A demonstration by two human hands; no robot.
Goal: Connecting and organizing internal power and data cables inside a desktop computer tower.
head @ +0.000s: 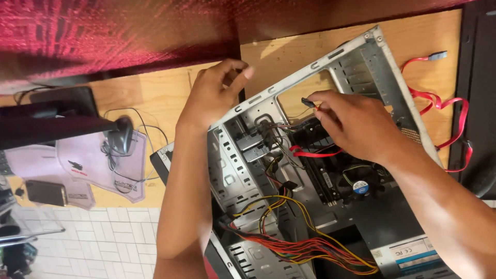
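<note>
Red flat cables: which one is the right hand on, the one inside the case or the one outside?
The inside cable: it runs under the right hand, which pinches a black connector. The other loops outside the case.

A: Bright, warm daylight falls on the wooden desk (155,98), strongest along its far edge by the red fabric (103,36), which glows oversaturated.

B: Shadows?

A: Hard ones: the left hand (212,93) and the computer case (289,170) throw dark patches, and the case's inside is dim around the black boards.

B: Sharpness?

A: Fair in the middle; the right hand (356,126) is slightly soft, and the picture's edges smear. Pale glare sits on the metal frame.
</note>
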